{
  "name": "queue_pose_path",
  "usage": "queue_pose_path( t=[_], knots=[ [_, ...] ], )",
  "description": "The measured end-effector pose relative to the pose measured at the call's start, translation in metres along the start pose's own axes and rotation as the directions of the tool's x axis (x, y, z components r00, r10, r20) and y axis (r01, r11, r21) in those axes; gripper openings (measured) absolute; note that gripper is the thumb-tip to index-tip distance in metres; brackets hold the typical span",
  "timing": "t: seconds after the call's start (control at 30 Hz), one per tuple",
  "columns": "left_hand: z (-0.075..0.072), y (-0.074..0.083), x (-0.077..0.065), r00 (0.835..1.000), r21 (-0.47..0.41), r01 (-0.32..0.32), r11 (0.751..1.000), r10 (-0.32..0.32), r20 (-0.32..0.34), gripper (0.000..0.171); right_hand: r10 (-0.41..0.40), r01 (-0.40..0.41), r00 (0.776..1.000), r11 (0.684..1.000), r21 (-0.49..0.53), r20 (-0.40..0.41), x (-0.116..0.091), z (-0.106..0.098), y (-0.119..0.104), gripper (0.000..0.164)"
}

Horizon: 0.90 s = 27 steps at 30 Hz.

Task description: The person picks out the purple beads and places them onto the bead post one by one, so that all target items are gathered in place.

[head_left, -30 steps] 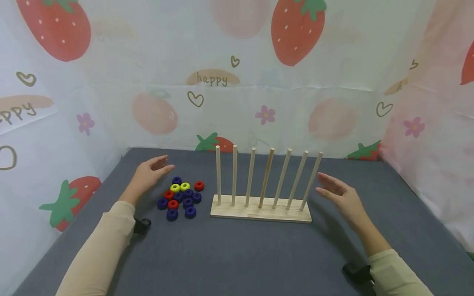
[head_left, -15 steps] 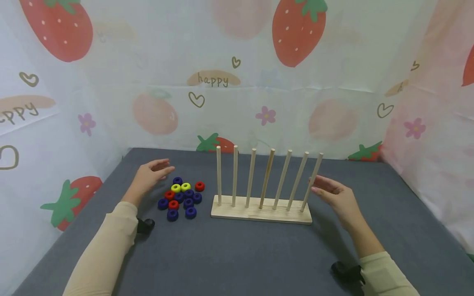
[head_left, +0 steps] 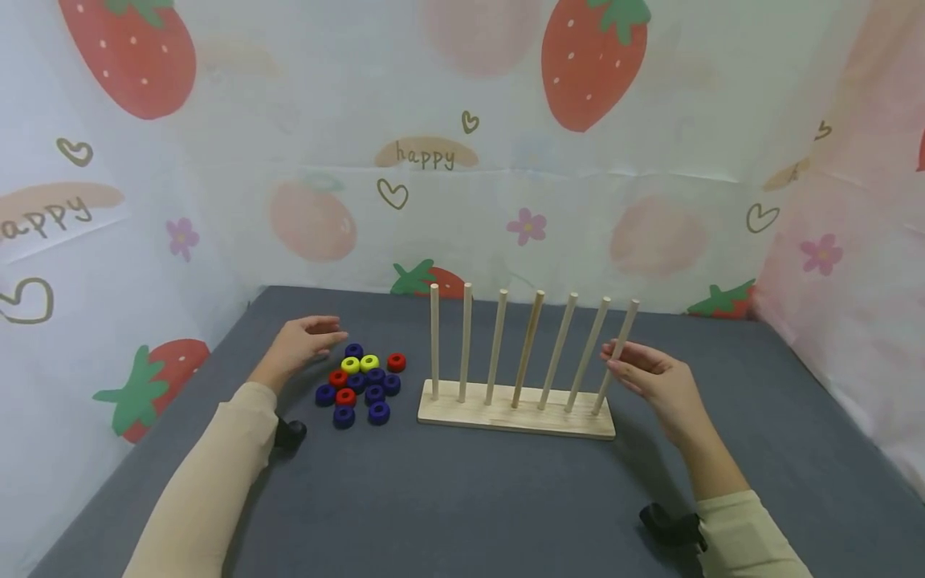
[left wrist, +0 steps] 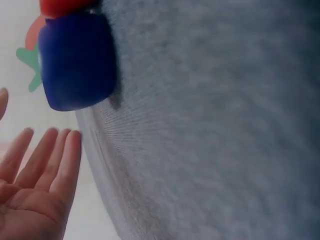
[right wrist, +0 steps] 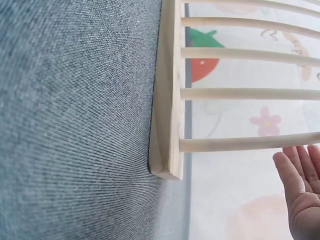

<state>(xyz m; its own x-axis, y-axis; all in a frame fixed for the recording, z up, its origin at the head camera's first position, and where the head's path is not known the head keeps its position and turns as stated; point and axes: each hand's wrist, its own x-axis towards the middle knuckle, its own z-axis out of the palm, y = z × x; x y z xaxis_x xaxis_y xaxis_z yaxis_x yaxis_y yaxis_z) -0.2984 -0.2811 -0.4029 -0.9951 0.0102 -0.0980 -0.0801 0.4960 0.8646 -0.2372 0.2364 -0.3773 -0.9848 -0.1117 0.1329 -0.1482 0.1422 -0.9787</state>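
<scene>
Over grey cloth tabletop (head_left: 477,506), strawberry-print drapes (head_left: 325,96) behind: loose-fingered left hand (head_left: 299,345) beside red, yellow, blue rings (head_left: 356,388); right hand (head_left: 658,381), fingers loose, at wooden peg-rack (head_left: 513,417).

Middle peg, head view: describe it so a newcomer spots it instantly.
On the grey table, find the long wooden stand. The middle peg is fourth from either end of its row. Its browner wood sets it apart from the paler pegs on both sides.
</scene>
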Motion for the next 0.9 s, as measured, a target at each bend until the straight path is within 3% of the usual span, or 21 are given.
queue_pose_path(
  t=[0.23, 0.5, 0.9],
  knots=[
    [0.005, 0.000, 0.008, 0.997, 0.038, 0.054, 0.998, -0.057, 0.056, 0.063, 0.011, -0.011, 1.000, 1.000, 0.006, 0.003, 0.000, -0.002, -0.001, 0.051],
    [0.011, 0.004, 0.013, 0.995, 0.059, 0.021, 0.998, -0.026, 0.093, 0.061, 0.018, -0.018, 1.000, 1.000, 0.010, 0.004, -0.001, -0.003, 0.002, 0.053],
    [0.018, 0.010, 0.016, 0.993, 0.126, 0.093, 0.988, -0.102, 0.060, 0.047, 0.015, -0.015, 1.000, 1.000, 0.009, 0.011, 0.001, -0.003, 0.001, 0.047]
  ],
)
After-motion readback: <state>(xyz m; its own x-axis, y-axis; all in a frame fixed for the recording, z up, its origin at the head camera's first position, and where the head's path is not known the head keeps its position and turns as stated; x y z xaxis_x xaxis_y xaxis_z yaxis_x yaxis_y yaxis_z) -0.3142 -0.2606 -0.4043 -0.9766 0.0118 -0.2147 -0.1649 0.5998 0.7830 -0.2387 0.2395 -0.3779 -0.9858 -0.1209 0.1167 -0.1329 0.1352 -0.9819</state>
